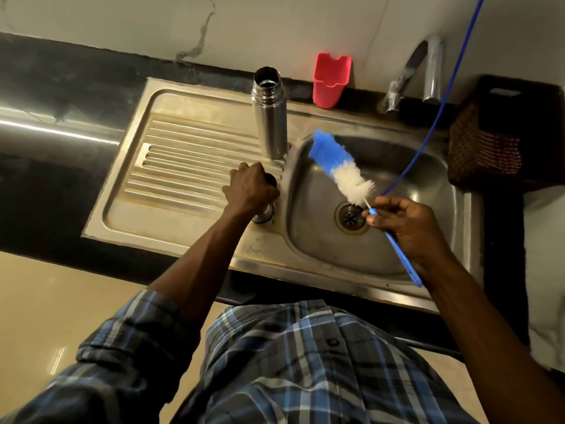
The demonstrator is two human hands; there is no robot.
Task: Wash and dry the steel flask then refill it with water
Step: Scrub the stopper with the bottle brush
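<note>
Plaid shirt (pixel 305 362): nearest, worn by the person at the counter.

Steel sink unit (pixel 189 221): ribbed drainboard on the left, basin (pixel 397 240) with drain (pixel 351 216) on the right.

Steel flask (pixel 269 117): upright, uncapped, on the drainboard at the basin's edge, beyond both hands. Judged rigid, smooth and slippery when wet; best gripped around mid-body, below the threaded neck.

Woven basket (pixel 489 142); tap (pixel 406 71); red plastic holder (pixel 330 79).

Bottle brush (pixel 339 166): blue and white bristles over the basin.

Right hand (pixel 409 228): fingers curled, pinching the brush's blue handle.

Left hand (pixel 250 188): curled over a dark-topped steel cap (pixel 265 211), apparently the flask's lid, on the drainboard.
</note>
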